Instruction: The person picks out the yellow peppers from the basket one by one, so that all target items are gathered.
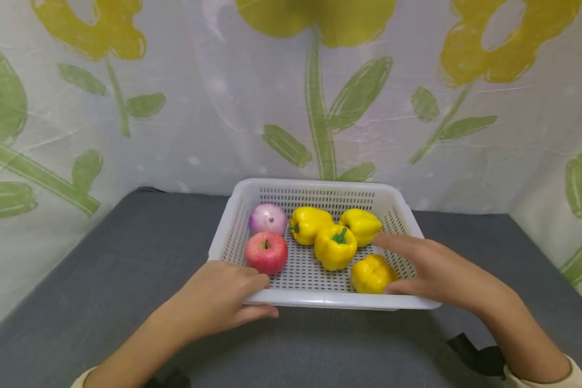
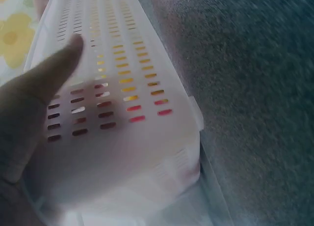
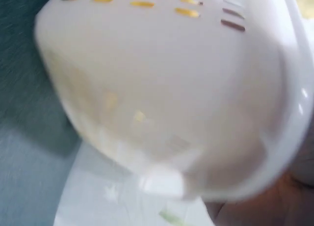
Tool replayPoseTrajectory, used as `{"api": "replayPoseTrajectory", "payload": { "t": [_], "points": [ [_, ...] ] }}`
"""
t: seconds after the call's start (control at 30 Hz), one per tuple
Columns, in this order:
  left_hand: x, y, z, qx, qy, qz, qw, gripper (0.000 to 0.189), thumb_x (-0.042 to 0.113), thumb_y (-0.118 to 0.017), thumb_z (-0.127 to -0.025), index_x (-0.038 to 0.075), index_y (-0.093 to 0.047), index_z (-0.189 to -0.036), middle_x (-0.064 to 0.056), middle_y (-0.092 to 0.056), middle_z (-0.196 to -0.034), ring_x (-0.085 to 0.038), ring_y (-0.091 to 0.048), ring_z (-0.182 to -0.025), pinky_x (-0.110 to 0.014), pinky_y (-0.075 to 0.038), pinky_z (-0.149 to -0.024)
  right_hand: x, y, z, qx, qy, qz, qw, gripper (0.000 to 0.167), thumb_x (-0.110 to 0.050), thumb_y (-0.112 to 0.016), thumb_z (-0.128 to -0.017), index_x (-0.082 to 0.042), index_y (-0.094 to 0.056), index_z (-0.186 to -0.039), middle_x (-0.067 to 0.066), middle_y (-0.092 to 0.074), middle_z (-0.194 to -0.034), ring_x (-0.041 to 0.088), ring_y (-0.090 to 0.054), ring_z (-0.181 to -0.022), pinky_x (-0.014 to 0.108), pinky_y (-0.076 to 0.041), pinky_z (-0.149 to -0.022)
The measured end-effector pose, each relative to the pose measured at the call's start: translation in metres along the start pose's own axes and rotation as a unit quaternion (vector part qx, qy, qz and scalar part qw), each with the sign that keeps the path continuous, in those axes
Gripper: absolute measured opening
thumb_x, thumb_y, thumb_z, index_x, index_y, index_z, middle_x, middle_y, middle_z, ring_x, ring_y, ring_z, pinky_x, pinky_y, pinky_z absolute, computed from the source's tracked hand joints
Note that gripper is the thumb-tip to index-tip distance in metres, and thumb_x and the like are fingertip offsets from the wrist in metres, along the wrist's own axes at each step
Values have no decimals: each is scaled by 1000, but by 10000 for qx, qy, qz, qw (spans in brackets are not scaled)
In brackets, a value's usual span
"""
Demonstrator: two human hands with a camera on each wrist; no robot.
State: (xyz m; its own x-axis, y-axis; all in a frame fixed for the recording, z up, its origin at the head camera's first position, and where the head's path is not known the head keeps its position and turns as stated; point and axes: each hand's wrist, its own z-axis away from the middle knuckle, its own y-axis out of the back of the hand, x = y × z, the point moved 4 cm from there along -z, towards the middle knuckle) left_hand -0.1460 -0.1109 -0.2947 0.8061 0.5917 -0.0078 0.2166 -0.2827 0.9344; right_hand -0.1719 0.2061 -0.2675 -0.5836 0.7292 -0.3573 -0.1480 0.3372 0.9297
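Observation:
A white slotted plastic basket [image 1: 320, 298] is in front of me in the head view. My left hand [image 1: 223, 293] grips its front-left rim, fingers over the rim and thumb along the outer wall, as the left wrist view also shows. My right hand [image 1: 431, 269] reaches over the front-right corner, thumb and fingers spread apart. Its thumb lies beside a yellow bell pepper [image 1: 372, 274]; its fingertips overlap another yellow pepper [image 1: 361, 226]. Further left lie a yellow pepper with a green stem [image 1: 335, 248], one more yellow pepper [image 1: 310, 223], a red apple [image 1: 266, 253] and a purple onion [image 1: 268, 219].
The basket is over a dark grey tabletop [image 1: 102, 280]. Behind the table and at its sides hangs a pale cloth [image 1: 199, 108] printed with yellow flowers and green leaves. A dark strap [image 1: 475, 355] shows by the right wrist.

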Motion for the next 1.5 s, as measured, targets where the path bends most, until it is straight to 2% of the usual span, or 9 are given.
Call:
{"api": "replayPoseTrajectory", "payload": {
  "t": [0.3,0.47,0.57,0.77,0.83,1.03,1.17,1.3,1.5],
  "points": [
    [0,-2,-4,-309,179,-237,9991,37,41,-85,-78,20,-54,-74,13,-47,-62,-7,-43,-54,-25,-36,-51,-2,-8,-18,-555,-345,108,9978,70,-41,-84,-80,-10,-60,-137,5,-61,-136,27,-57,-123,54,-43,-100],
    [0,-2,-3,-323,223,-264,9989,37,41,-85,-78,21,-54,-74,13,-45,-61,-7,-41,-53,-26,-35,-50,-6,-14,-27,-785,-228,241,9964,52,-44,-82,-80,-20,-66,-124,-8,-66,-115,15,-60,-100,47,-47,-91],
    [0,-2,-2,-372,289,-259,9986,38,40,-85,-77,20,-53,-73,13,-44,-61,-7,-40,-54,-25,-34,-51,-7,-23,-36,-1014,-316,243,9940,45,-35,-84,-79,-21,-61,-115,-9,-61,-104,14,-56,-91,44,-46,-87],
    [0,-3,-1,-442,341,-240,9982,37,40,-85,-78,20,-54,-74,13,-43,-61,-7,-40,-53,-25,-34,-51,-2,-34,-43,-1208,-621,-332,9902,61,-20,-87,-76,-12,-47,-121,6,-58,-121,21,-55,-102,46,-43,-96],
    [0,-4,-1,-444,350,-240,9981,37,40,-85,-78,20,-54,-74,13,-43,-61,-7,-39,-53,-25,-33,-50,-2,-35,-42,-1198,-588,-415,9902,61,-19,-87,-76,-12,-44,-119,6,-58,-118,21,-55,-101,45,-43,-95],
    [1,-3,0,-362,314,-282,9985,38,40,-85,-78,20,-53,-73,13,-43,-61,-8,-39,-53,-26,-34,-50,-3,-35,-41,-1209,-71,-471,9915,54,-17,-85,-78,-16,-47,-116,-2,-55,-109,19,-53,-99,43,-44,-91],
    [1,-3,0,-382,324,-277,9984,35,39,-85,-78,20,-56,-75,13,-47,-63,-8,-41,-54,-26,-35,-51,-4,-36,-42,-1127,336,-530,9916,47,-19,-84,-81,-18,-57,-119,-2,-55,-121,18,-52,-107,46,-44,-96],
    [1,-4,-1,-469,388,-235,9979,33,39,-85,-78,19,-58,-77,12,-49,-64,-8,-42,-54,-25,-35,-51,-5,-37,-43,-1092,573,-458,9913,50,-18,-82,-82,-20,-61,-127,1,-52,-133,20,-51,-115,49,-43,-99],
    [0,-4,-3,-519,436,-211,9975,32,39,-86,-77,18,-61,-80,11,-52,-64,-8,-44,-54,-24,-36,-51,-1,-36,-42,-1120,111,-604,9918,61,-23,-83,-81,-16,-52,-133,0,-56,-127,19,-53,-110,48,-42,-99]
  ]
}}
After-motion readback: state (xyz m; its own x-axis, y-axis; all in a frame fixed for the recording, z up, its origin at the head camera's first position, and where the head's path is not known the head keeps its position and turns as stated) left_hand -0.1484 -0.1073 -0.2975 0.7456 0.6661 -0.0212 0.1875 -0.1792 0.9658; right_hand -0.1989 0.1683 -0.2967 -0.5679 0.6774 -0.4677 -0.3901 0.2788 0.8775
